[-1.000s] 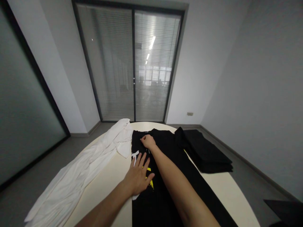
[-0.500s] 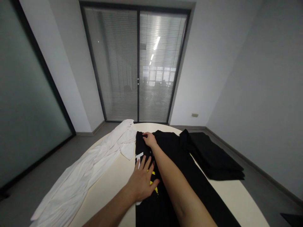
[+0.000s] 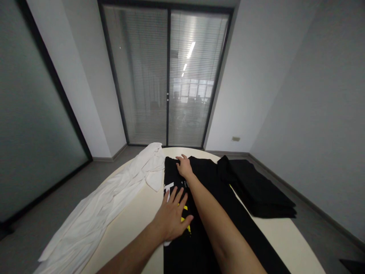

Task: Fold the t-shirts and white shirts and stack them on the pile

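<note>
"So, what's different from half a second ago?"

"My right hand (image 3: 185,166), mostly. Its fingers were curled together near the far edge of the black garment (image 3: 196,243); now they're opened out and apart, reaching across that edge. I can't tell how firmly their tips press on the cloth."

"And your left hand (image 3: 172,219)?"

"Same as before: flat on the black garment's left part, fingers spread apart, clamped on nothing. It half covers the print, so white lettering (image 3: 169,186) shows just past my fingertips and a yellow patch (image 3: 188,229) by my thumb."

"Has the black garment itself moved?"

"Not that I can see. It lies on the pale surface (image 3: 131,217), stretching from beneath my hands back toward me, and my right forearm crosses over it."

"Count things for me, then."

"Two hands, both mine. One black garment. One white garment (image 3: 119,201), rumpled, stretched out left of the black one, their edges close together at the far end. One stack of dark folded cloth (image 3: 259,190), right of the black garment; I can't count its layers. Beyond the black garment, past the surface, two glazed panels (image 3: 139,80) with blinds, and one small plate (image 3: 235,139) low on the wall."
</note>
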`<state>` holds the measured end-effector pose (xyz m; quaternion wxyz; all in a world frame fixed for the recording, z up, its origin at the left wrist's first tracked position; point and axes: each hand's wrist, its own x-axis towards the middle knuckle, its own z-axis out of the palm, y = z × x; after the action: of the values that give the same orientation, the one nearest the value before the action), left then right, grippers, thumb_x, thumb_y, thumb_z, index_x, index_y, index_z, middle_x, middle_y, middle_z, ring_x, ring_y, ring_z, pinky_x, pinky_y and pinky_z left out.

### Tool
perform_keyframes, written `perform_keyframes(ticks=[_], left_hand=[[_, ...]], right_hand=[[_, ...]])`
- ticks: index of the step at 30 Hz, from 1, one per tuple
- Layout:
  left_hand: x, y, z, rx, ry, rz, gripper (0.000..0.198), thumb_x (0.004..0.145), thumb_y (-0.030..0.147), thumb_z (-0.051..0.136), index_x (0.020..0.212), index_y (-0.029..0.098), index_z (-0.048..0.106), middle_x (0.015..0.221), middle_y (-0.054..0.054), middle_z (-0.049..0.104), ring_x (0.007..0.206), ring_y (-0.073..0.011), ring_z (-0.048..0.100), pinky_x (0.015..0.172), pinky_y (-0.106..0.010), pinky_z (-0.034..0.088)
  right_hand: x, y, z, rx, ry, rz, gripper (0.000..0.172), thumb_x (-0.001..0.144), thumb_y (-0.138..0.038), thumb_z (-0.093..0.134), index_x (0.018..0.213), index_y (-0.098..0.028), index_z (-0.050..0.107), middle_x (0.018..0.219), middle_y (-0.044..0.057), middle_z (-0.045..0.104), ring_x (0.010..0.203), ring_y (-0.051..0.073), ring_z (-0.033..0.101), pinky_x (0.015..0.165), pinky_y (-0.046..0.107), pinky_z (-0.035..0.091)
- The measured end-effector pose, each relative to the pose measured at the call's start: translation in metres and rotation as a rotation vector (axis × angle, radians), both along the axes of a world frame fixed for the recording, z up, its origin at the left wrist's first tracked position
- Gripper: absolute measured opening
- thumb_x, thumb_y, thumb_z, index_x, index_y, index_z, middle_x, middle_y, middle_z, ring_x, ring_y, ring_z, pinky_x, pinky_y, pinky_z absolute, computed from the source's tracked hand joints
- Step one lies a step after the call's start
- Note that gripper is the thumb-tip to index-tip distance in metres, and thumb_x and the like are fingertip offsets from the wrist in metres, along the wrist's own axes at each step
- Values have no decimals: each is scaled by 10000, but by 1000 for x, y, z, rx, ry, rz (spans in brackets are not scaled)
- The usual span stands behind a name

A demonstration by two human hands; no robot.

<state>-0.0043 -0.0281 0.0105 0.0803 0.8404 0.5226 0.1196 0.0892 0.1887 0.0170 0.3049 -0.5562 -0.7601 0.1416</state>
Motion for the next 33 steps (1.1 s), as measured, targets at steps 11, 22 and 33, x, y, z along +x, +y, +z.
perform_keyframes(ticks=[11, 22, 33], left_hand=[[6, -3, 8, 13, 13, 34, 732, 918, 629, 437, 1536, 241, 378, 1628, -94, 309, 1510, -368, 208, 1198, -620, 181], [11, 2, -4, 103, -59, 92, 592, 948, 557, 462, 1446, 242, 511, 1582, -96, 393, 1465, -333, 317, 1199, -552, 240], [9, 2, -10, 121, -103, 136, 549, 971, 581, 400, 1407, 285, 553, 1574, -76, 409, 1487, -319, 281, 1201, -571, 217]], right_hand=[[47, -46, 13, 205, -275, 134, 413, 1011, -285, 431, 1403, -241, 553, 1510, 94, 482, 1389, 237, 416, 1175, 417, 256], [138, -94, 1, 153, -418, -24, 375, 1000, -335, 429, 1308, -215, 608, 1414, 112, 558, 1286, 246, 482, 1085, 403, 333], [222, -78, 22, 89, -548, -483, 413, 918, -194, 489, 1304, -214, 634, 1439, 159, 521, 1349, 357, 380, 1051, 495, 315]])
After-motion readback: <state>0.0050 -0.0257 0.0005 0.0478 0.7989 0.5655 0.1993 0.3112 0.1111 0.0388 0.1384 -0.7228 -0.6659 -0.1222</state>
